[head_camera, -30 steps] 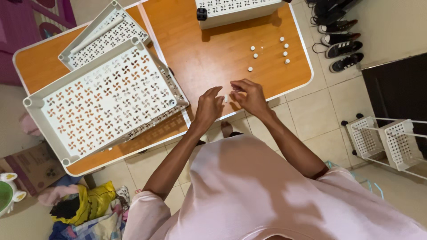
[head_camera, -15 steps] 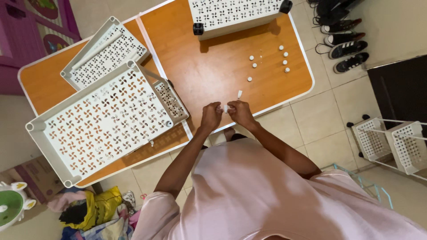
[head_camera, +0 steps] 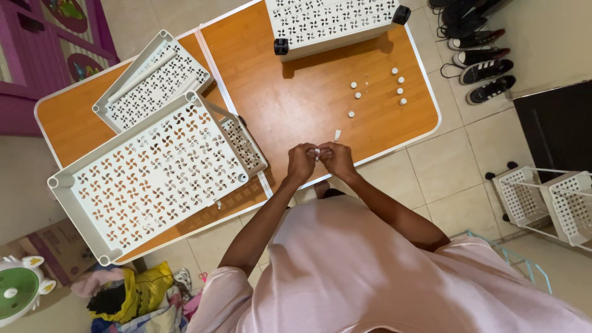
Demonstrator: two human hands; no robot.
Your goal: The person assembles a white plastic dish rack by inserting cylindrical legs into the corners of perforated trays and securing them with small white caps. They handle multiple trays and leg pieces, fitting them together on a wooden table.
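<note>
- Hands meet over the worktop's (head_camera: 296, 117) near edge: left hand (head_camera: 301, 163) and right hand (head_camera: 337, 159) pinch one small white piece (head_camera: 317, 150), mostly hidden by fingertips.
- Loose white sliver (head_camera: 337, 134) lies just at 12 o'clock.
- White caps (head_camera: 377, 91) scatter farther, toward 1 o'clock.
- Perforated white tray (head_camera: 154, 179) sits at 9 o'clock.

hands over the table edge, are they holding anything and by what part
Left hand and right hand pinch a small white piece between their fingertips; which part is gripped cannot be told.
</note>
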